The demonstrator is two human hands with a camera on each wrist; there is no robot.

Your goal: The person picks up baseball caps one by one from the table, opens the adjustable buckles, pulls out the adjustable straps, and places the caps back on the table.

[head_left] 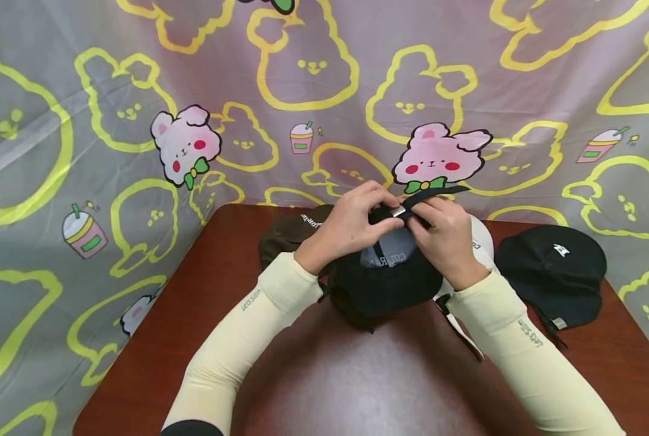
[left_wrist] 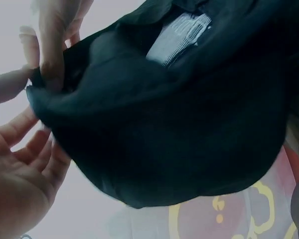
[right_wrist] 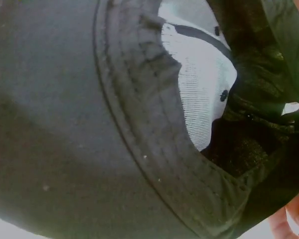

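Both hands hold up a black cap (head_left: 386, 284) above the table, its brim toward the person and its opening upward. With thumb and fingers the left hand (head_left: 346, 221) pinches the cap's back strap beside a silver metal buckle (head_left: 398, 211). On the buckle's other side, the right hand (head_left: 445, 236) grips the strap, whose loose end (head_left: 449, 190) sticks out to the right. Inside the cap a pale lining panel (right_wrist: 199, 94) shows in the right wrist view. The cap's dark brim (left_wrist: 189, 149) fills much of the left wrist view.
Behind the left hand lies a brown cap (head_left: 280, 236) with white lettering. A white cap (head_left: 482, 236) is partly hidden behind the right forearm. Another black cap (head_left: 553, 272) sits farther right on the reddish-brown table (head_left: 193, 284). A cartoon-printed curtain (head_left: 237, 79) hangs behind.
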